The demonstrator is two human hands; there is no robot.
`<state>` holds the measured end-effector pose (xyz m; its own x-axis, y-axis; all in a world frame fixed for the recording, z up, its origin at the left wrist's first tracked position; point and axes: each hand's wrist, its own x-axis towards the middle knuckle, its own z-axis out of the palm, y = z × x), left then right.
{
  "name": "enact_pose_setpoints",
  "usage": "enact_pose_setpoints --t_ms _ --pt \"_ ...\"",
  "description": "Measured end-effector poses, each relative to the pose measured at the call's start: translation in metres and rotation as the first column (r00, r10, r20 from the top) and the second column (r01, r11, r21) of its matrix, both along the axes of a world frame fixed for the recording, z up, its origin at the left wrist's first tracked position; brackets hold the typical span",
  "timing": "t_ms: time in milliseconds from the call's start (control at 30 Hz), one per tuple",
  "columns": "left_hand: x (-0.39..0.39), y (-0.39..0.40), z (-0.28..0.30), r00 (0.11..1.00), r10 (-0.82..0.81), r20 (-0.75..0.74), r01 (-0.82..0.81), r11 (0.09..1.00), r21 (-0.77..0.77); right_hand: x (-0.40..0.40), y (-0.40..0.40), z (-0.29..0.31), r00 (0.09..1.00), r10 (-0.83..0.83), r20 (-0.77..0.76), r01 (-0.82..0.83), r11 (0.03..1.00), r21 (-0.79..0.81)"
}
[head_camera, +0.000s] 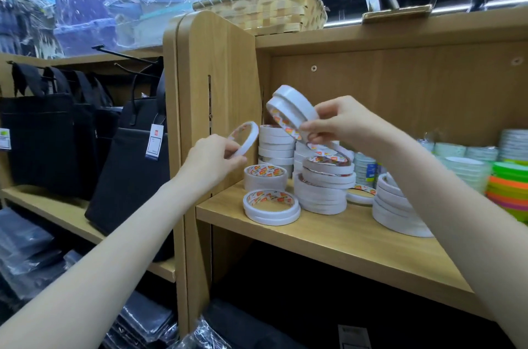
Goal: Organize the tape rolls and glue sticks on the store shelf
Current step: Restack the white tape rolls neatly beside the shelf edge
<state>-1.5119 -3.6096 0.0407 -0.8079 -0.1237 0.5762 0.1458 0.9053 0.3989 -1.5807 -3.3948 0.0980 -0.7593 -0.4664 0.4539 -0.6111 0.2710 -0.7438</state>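
Note:
Several stacks of white double-sided tape rolls stand on the wooden shelf (pixel 337 237). My left hand (pixel 213 158) pinches a single thin white tape roll (pixel 245 137), tilted on edge beside the shelf's side panel. My right hand (pixel 340 120) grips a small tilted stack of wider white tape rolls (pixel 291 108), held above the back stack (pixel 275 145). A leaning pile (pixel 325 185) sits in the middle. Low front rolls (pixel 271 207) lie near the shelf edge. No glue sticks are visible.
More white rolls (pixel 397 205) and neon-coloured tape rolls (pixel 508 188) fill the shelf's right part. The upright side panel (pixel 217 91) bounds the shelf on the left. Black bags (pixel 54 131) hang further left. A woven basket (pixel 274 5) sits on top.

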Motion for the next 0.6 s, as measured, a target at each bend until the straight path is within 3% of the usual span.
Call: enact_pose_setpoints --t_ms 100,167,233,300,400,500,600 --pt "-0.008 0.007 -0.003 0.991 -0.029 0.132 0.044 0.992 -0.116 -0.019 0.008 0.012 0.996 -0.088 -0.024 0.088 0.996 0.016" --pt "-0.016 0.010 -0.006 0.987 -0.027 0.158 0.058 0.980 -0.191 -0.033 0.009 0.016 0.958 -0.236 -0.160 0.258 0.957 0.131" --pt "-0.026 0.009 -0.008 0.985 -0.026 0.171 0.071 0.962 -0.263 -0.045 0.007 0.017 0.858 -0.349 -0.377 0.460 0.848 0.262" --pt "-0.034 0.007 -0.009 0.963 -0.060 0.261 0.136 0.948 -0.286 -0.057 0.006 0.017 0.788 -0.363 -0.498 0.566 0.746 0.352" --pt "-0.039 0.003 -0.010 0.910 -0.200 0.362 0.257 0.959 -0.118 -0.073 0.008 0.016 0.827 -0.321 -0.461 0.542 0.670 0.506" --pt "-0.046 0.000 -0.014 0.917 -0.251 0.311 0.278 0.959 -0.048 -0.081 0.013 0.015 0.893 -0.288 -0.345 0.436 0.739 0.513" --pt "-0.057 -0.001 -0.017 0.944 -0.208 0.255 0.231 0.971 -0.062 -0.084 0.016 0.018 0.902 -0.278 -0.331 0.408 0.801 0.438"
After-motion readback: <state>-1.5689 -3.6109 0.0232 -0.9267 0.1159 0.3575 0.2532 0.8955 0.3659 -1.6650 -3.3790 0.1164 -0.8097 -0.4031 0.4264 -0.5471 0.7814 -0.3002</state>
